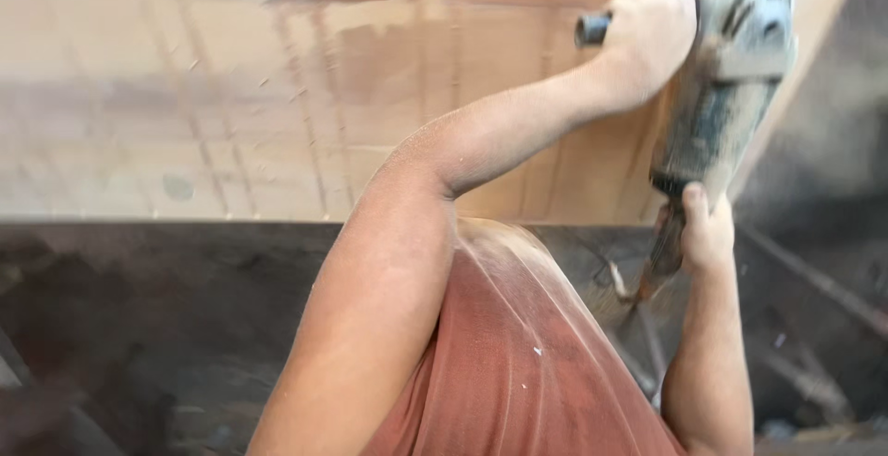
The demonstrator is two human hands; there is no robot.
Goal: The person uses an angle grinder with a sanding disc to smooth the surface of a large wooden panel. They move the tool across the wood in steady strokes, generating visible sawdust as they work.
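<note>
In the head view the left hand (647,40) has its fingers wrapped tight around the dark side handle (592,29) of a dusty grey-blue angle grinder (731,77), while the right hand (708,234) grips the tool's rear end, fingers curled about it, near the cord (661,252). The grinder rests against a pale wooden panel (185,123) marked with thin lines, so sanding or cutting appears underway, calling for steady two-handed pressure. Motion blur, dust and the person's reddish shirt (536,354) hide the contact point.
</note>
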